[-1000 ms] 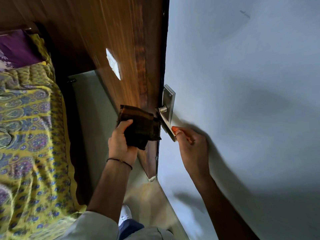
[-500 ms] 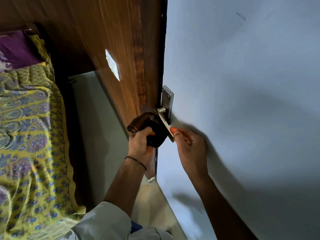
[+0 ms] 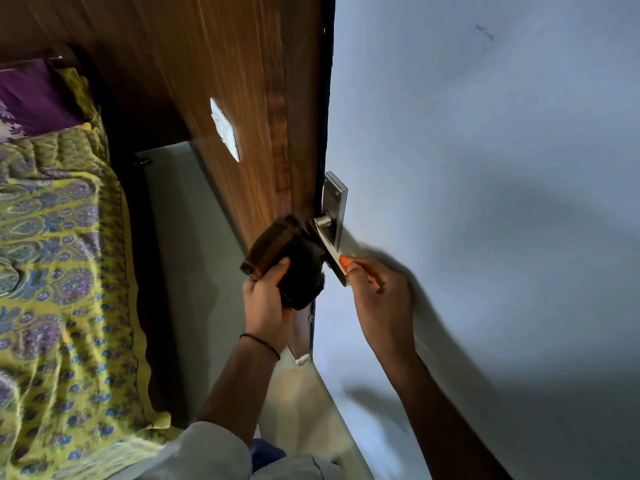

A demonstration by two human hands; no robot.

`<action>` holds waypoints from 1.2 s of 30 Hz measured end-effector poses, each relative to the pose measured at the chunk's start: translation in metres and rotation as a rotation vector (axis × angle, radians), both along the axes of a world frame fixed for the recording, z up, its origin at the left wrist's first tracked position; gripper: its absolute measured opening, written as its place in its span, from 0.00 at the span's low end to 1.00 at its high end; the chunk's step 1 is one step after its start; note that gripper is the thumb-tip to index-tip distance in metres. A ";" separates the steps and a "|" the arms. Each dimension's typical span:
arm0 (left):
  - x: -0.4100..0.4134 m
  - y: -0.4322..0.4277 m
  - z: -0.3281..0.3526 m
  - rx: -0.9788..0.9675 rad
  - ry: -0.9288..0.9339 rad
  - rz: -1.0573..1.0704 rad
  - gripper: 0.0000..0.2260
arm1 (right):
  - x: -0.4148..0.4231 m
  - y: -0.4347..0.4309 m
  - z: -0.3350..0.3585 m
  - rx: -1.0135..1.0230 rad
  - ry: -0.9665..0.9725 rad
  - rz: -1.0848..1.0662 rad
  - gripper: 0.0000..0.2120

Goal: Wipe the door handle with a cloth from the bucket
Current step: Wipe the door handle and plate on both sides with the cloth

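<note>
Since a second ago the left hand [image 3: 265,299] has brought the bunched dark cloth [image 3: 287,261], clamped in its fingers, against the door handle [image 3: 329,249], whose tip the right hand [image 3: 377,292] pinches, so wiping looks just begun, most remaining.

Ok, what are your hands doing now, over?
Left hand holds cloth against door handle. Right hand steadies handle tip. Nothing in the way.

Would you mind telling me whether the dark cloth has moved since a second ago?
Yes. The cloth, gripped in the left hand, has moved right toward the handle's backplate and now presses against the lever.
</note>
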State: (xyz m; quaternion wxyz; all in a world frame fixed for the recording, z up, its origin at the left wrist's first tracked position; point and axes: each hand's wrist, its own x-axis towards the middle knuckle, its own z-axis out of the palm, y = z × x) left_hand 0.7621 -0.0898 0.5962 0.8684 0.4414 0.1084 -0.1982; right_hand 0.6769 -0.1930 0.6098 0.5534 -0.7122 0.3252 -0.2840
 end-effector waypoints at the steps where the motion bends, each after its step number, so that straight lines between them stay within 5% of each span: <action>1: -0.004 -0.005 0.004 -0.001 -0.010 -0.024 0.15 | 0.000 0.000 -0.001 -0.011 0.003 0.005 0.09; 16: -0.005 -0.034 0.007 0.379 -0.344 -0.024 0.09 | 0.002 0.001 0.005 -0.008 -0.008 -0.011 0.13; 23: -0.068 -0.010 -0.018 0.353 -0.511 -0.154 0.09 | 0.002 0.003 0.004 -0.062 -0.051 0.017 0.17; 31: 0.015 -0.027 -0.015 0.534 -0.533 -0.055 0.08 | 0.003 0.002 0.002 -0.048 -0.026 -0.004 0.15; 36: -0.045 -0.005 -0.020 0.590 -0.716 -0.125 0.10 | 0.004 0.003 -0.001 -0.023 -0.048 -0.001 0.17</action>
